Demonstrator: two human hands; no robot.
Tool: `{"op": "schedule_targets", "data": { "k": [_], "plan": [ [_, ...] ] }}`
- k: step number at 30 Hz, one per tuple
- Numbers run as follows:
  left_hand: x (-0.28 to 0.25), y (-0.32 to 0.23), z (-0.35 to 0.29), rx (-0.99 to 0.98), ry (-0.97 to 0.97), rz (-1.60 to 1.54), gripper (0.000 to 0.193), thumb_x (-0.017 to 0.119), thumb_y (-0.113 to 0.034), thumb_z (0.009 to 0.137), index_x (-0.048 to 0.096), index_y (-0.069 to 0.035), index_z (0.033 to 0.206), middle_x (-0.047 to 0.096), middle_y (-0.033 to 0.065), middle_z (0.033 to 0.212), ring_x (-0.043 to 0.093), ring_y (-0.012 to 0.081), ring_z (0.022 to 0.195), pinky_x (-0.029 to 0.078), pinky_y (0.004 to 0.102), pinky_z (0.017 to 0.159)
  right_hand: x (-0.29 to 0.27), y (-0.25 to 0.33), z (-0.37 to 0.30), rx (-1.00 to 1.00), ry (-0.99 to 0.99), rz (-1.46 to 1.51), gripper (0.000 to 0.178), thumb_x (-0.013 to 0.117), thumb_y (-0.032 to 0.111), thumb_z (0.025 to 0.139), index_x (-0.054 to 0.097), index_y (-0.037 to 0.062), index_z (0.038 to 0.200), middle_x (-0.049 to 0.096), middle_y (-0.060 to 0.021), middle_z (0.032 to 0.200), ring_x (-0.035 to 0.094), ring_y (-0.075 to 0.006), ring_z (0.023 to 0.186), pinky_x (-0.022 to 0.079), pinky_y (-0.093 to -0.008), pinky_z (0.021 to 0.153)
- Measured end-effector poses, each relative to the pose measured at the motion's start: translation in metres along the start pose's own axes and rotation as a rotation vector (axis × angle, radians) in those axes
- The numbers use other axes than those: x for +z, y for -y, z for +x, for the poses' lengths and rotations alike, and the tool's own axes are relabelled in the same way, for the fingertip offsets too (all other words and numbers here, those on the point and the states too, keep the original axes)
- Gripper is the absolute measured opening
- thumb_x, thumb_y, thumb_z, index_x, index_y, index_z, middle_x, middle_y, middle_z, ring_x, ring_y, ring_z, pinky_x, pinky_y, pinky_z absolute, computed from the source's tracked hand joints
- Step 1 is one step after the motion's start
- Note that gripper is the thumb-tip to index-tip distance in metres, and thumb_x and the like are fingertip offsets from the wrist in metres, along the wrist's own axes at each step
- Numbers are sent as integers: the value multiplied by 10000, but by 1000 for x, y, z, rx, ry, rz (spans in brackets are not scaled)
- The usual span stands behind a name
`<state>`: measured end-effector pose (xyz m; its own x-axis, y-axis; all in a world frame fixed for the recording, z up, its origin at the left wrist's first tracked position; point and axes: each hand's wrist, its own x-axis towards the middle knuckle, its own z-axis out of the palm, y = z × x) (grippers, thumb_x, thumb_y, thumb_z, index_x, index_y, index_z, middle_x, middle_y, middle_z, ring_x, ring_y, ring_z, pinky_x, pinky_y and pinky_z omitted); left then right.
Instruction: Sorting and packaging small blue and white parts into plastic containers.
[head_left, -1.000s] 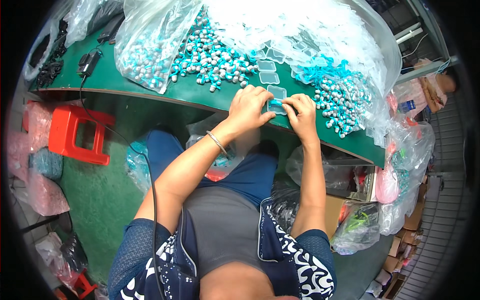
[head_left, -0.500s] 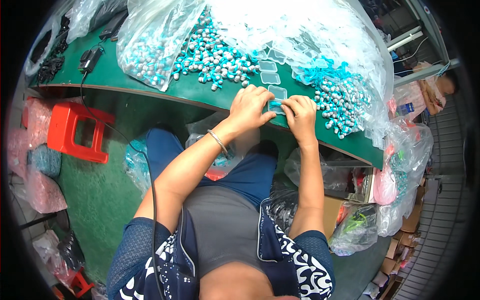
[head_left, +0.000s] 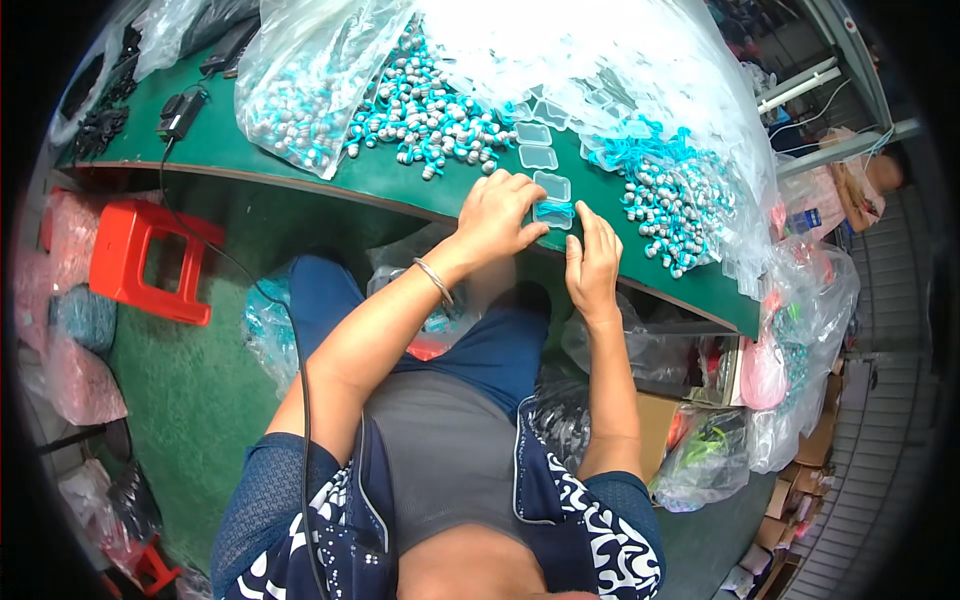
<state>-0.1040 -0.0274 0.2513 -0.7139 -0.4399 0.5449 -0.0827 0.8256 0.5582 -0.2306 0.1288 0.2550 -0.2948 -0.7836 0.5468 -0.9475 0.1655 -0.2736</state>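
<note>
A small clear plastic case (head_left: 553,186) lies with its lid folded back at the green table's near edge. Turquoise cord-like pieces (head_left: 553,211) rest in its near half. My left hand (head_left: 497,218) grips the case from the left, with thumb and fingertips at its edge. Just right of the case, my right hand (head_left: 597,262) is open and holds nothing, its fingers stretched forward and the thumb apart. Beyond the case lie more open clear cases (head_left: 538,158). Piles of turquoise pieces with grey striped round ends lie left (head_left: 430,115) and right (head_left: 672,205).
A clear bag (head_left: 300,115) of similar pieces lies on the green table (head_left: 380,192), near a black device (head_left: 180,115) with a cable. Large clear plastic sheeting (head_left: 620,50) covers the back. A red stool (head_left: 150,262) stands left; filled bags (head_left: 710,455) and cartons are right.
My right hand has drawn back from the case toward the right, its fingers opening. The turquoise pieces now lie uncovered in the case. My left hand stays at the case.
</note>
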Motion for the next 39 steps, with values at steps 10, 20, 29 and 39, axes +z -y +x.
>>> {"op": "schedule_targets", "data": {
  "k": [10, 20, 29, 39],
  "plan": [
    [-2, 1, -1, -17, 38, -5, 412, 815, -288, 713, 662, -103, 1049, 622, 53, 1016, 566, 268, 981, 445, 404, 854, 1, -3, 15, 2, -28, 26, 309, 662, 95, 855, 663, 85, 1164, 640, -97, 1122, 572, -292, 1097, 396, -424, 949],
    [-2, 0, -2, 102, -116, 25, 434, 855, -318, 649, 640, -88, 947, 604, 84, 1054, 543, 281, 1035, 449, 408, 843, -16, -3, 63, -241, 146, -181, 139, 760, 152, 772, 673, 124, 876, 635, -21, 854, 604, -238, 857, 386, -412, 816],
    [-10, -21, -2, -32, 101, 32, 568, 802, -294, 720, 570, -41, 1172, 579, 135, 1135, 539, 322, 1073, 460, 436, 881, -13, -27, 11, 441, -54, 673, 80, 666, 50, 916, 628, 8, 972, 600, 11, 830, 544, -54, 735, 450, -220, 649],
    [-3, -3, 8, 5, 99, 104, 553, 748, -161, 759, 557, -35, 1263, 575, 150, 1225, 554, 344, 1107, 467, 433, 933, 3, -12, 21, 509, -121, 593, 71, 671, 58, 913, 636, 3, 942, 611, 22, 757, 528, -38, 659, 456, -231, 590]
  ]
}}
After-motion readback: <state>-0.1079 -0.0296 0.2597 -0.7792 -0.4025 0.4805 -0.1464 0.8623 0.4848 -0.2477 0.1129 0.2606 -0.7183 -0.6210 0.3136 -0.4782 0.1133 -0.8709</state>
